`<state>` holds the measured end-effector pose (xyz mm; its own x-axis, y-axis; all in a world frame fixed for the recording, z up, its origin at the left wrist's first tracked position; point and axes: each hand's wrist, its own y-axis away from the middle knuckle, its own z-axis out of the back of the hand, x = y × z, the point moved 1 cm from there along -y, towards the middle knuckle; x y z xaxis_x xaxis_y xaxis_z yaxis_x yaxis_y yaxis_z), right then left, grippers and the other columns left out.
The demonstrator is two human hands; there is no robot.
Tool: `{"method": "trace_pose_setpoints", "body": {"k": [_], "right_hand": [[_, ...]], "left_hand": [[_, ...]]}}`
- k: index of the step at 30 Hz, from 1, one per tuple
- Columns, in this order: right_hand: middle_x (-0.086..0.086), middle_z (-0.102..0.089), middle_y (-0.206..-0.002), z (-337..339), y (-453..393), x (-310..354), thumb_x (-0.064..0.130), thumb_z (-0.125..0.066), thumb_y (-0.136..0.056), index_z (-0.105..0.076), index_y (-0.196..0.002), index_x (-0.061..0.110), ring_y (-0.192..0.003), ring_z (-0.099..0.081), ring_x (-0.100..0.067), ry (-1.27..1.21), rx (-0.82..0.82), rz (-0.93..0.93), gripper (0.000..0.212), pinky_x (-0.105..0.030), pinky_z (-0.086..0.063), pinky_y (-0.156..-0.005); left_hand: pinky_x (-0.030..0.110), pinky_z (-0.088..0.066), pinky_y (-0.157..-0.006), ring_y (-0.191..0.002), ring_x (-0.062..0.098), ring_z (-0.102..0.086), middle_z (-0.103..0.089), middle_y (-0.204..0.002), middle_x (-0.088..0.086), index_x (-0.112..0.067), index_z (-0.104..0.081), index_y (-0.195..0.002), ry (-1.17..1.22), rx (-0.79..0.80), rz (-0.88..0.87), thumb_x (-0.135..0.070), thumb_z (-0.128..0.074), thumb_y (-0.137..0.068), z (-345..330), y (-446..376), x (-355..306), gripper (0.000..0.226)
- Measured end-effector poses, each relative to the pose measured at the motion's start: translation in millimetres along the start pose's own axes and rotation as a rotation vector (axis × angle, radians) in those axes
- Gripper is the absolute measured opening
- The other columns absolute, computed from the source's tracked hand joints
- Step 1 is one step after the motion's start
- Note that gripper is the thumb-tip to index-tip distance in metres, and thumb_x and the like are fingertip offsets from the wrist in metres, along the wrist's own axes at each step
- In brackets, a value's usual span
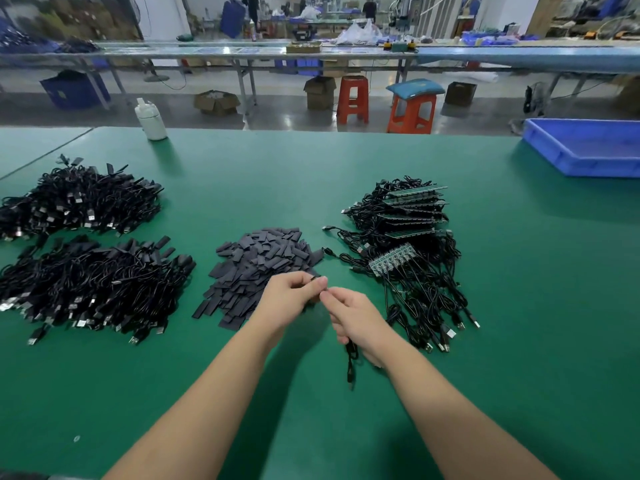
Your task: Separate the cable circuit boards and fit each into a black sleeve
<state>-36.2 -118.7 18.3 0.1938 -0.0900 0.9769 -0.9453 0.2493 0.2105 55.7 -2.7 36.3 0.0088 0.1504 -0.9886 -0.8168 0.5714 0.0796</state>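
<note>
Here, above the green counter (346, 427), the left hand (289, 294) pinches a small black sleeve (314, 278) while the right hand (356, 320) grasps a thin black cable (351, 365), beside the heap of flat black sleeves (256, 271)

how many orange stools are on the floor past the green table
2. One orange stool stands bare near the cardboard boxes; the other, to its right, carries a blue cushion. More could be hidden behind the far benches.

No legible text or labels anywhere.
</note>
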Motion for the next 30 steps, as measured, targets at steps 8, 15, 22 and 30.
{"method": "trace_pose_setpoints", "body": {"k": [8, 15, 22, 30], "right_hand": [[-0.003, -0.066, -0.081, -7.2, 5.1, -34.0, 0.020, -0.053, -0.101, -0.070, -0.101, 0.002, -0.041, -0.043, -0.010, 0.266, 0.014, -0.207, 0.024, -0.024, -0.043, -0.042], [-0.007, -0.075, -0.092, -7.2, 8.4, -48.0, 0.012, -0.056, -0.097, -0.062, -0.130, 0.012, -0.048, -0.048, -0.011, 0.198, -0.056, -0.170, 0.033, -0.029, -0.055, -0.056], [0.005, -0.067, -0.079, -2.9, 9.2, -50.3, 0.013, -0.050, -0.101, -0.062, -0.129, 0.013, -0.052, -0.053, -0.010, 0.229, -0.017, -0.163, 0.030, -0.023, -0.053, -0.057], [-0.006, -0.054, -0.075, 4.4, 5.9, -55.2, 0.014, -0.041, -0.105, -0.063, -0.113, 0.008, -0.050, -0.054, -0.014, 0.082, -0.015, -0.227, 0.024, -0.031, -0.055, -0.060]], "left_hand": [[0.026, -0.042, -0.067, -0.074, 0.011, -0.056, -0.063, -0.086, -0.010, -0.026, -0.072, -0.091, -0.763, -0.278, 0.005, -0.037, -0.069, -0.089, 58.2, -2.2, 51.4, 0.012], [0.033, -0.050, -0.074, -0.087, 0.021, -0.059, -0.050, -0.106, -0.003, -0.025, -0.064, -0.115, -1.085, -0.305, 0.124, -0.038, -0.063, -0.093, 90.7, -7.7, 79.2, 0.026], [0.035, -0.046, -0.072, -0.094, 0.025, -0.052, -0.062, -0.098, -0.001, -0.021, -0.077, -0.092, -1.099, -0.487, -0.114, -0.025, -0.070, -0.088, 82.9, -3.3, 67.4, 0.009], [0.015, -0.038, -0.078, -0.088, 0.001, -0.057, -0.065, -0.096, -0.011, -0.020, -0.069, -0.118, -0.666, -0.049, -0.156, -0.020, -0.055, -0.099, 20.5, 32.3, 78.3, 0.023]]}}
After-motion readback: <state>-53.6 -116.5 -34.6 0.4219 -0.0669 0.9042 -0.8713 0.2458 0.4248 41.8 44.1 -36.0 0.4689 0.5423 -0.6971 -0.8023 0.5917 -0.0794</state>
